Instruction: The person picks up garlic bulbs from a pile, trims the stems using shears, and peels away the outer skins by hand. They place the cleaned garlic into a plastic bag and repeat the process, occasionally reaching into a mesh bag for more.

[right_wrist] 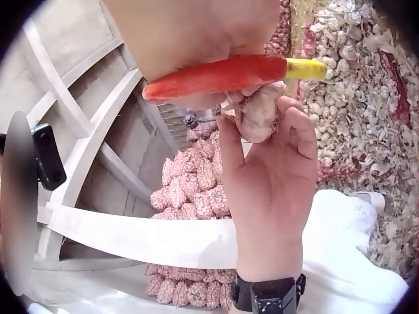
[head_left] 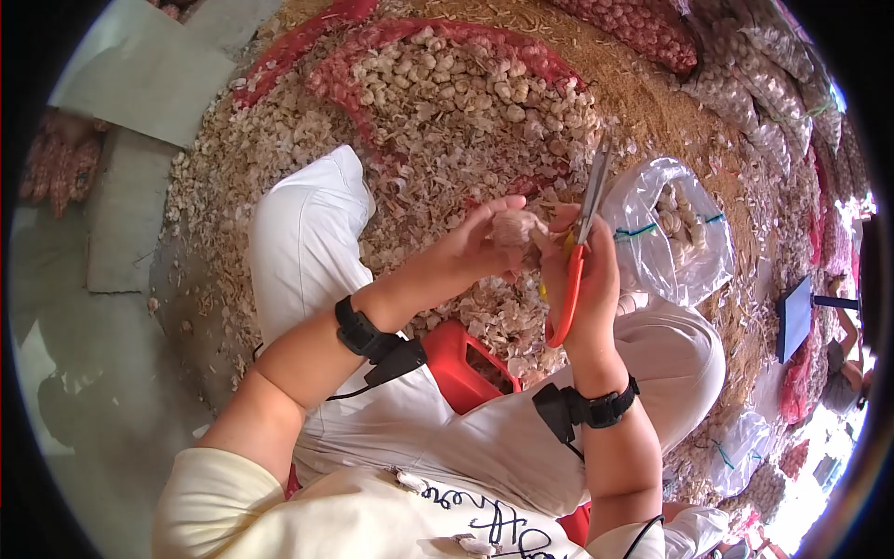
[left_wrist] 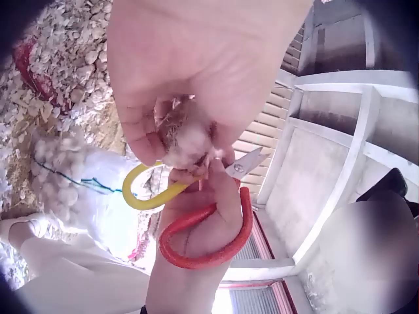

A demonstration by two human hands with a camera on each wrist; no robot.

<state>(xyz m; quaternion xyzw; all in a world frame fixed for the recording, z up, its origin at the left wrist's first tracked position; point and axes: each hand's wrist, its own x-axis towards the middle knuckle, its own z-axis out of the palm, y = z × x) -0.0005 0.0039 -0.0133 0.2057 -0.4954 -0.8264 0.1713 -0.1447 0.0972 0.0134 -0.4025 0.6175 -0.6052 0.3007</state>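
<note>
My left hand (head_left: 473,244) holds a garlic bulb (head_left: 514,229), its fingers curled around the bulb and the thumb along its side. In my right hand (head_left: 592,284) is a pair of scissors with one red handle loop (left_wrist: 171,245) and one yellow loop (left_wrist: 134,196). The metal blades (head_left: 594,186) point forward, away from the body. The right thumb and fingertips meet the garlic's papery end, close beside the scissors' pivot. From the right wrist view, the bulb (right_wrist: 260,115) sits on the left hand's fingers, with the red handle lying across just above it.
Loose garlic skins (head_left: 279,168) cover the ground ahead, with a heap of bulbs (head_left: 447,79) on red netting. A clear plastic bag (head_left: 675,233) of garlic stands by the right knee. Between the legs is a red plastic object (head_left: 456,368). Filled net sacks (right_wrist: 193,176) are stacked nearby.
</note>
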